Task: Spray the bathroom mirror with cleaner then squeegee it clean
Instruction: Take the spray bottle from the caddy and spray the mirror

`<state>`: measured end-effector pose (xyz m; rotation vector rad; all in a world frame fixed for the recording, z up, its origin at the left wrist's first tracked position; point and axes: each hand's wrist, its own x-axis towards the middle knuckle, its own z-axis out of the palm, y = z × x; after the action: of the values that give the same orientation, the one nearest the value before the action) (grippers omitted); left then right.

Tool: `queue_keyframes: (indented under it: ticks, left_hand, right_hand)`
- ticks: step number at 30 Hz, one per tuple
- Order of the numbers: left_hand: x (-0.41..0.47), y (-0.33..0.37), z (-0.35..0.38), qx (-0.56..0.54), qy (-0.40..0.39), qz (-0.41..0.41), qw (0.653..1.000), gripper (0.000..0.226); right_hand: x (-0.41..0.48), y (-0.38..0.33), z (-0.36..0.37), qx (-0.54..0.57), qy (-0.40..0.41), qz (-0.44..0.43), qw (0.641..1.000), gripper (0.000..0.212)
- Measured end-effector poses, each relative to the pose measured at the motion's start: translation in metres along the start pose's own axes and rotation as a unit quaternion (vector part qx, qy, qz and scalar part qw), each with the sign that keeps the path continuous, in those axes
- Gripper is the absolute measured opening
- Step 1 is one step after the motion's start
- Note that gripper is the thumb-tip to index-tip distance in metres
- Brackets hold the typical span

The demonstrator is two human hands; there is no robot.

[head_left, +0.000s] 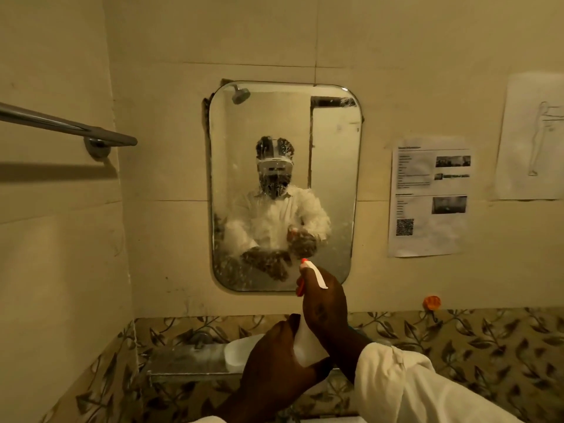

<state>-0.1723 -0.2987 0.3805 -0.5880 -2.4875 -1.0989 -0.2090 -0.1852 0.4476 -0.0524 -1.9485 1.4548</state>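
A rounded rectangular mirror (329, 154) hangs on the cream tiled wall, its glass speckled with spray droplets and streaks. Just below its lower right part I hold a white spray bottle (306, 346) with a red and white trigger head, nozzle pointed at the glass. My right hand (325, 306) wraps the neck and trigger. My left hand (274, 358) cups the bottle's body from below. No squeegee is in view.
A metal towel bar (70, 128) juts out at left, at mirror height. Papers (430, 196) are stuck to the wall right of the mirror. A glass shelf (186, 360) with a white container (241, 349) sits below. An orange cap (432, 302) rests on the leaf-patterned tile band.
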Motion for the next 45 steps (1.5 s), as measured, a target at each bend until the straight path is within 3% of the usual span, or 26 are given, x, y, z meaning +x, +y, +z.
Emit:
queue_keyframes:
  ticks: [4,18,28,34,42,45]
  left_hand:
    - [0.003,0.013,0.02,-0.01,-0.01,0.015,1.0,0.078]
    - [0.007,0.054,0.062,-0.034,-0.085,0.036,0.995,0.097]
    - [-0.012,0.015,0.039,-0.02,-0.071,-0.047,0.996,0.097]
    - [-0.034,-0.015,0.002,-0.013,-0.022,-0.071,0.997,0.085]
    - [-0.045,-0.048,-0.021,0.026,-0.024,-0.162,0.986,0.116]
    - [-0.046,-0.052,-0.022,0.035,-0.03,-0.163,0.985,0.117]
  right_hand:
    - [0.003,0.008,-0.027,0.004,0.023,0.012,1.0,0.061]
    - [0.007,0.026,-0.09,-0.021,0.081,0.041,0.996,0.058]
    - [-0.012,0.027,-0.036,-0.011,0.015,0.043,0.999,0.055]
    - [-0.033,0.015,0.015,0.023,-0.047,0.045,0.998,0.062]
    - [-0.058,0.005,0.061,0.043,-0.091,0.038,0.994,0.042]
    - [-0.06,0.007,0.064,0.041,-0.097,0.03,0.994,0.039]
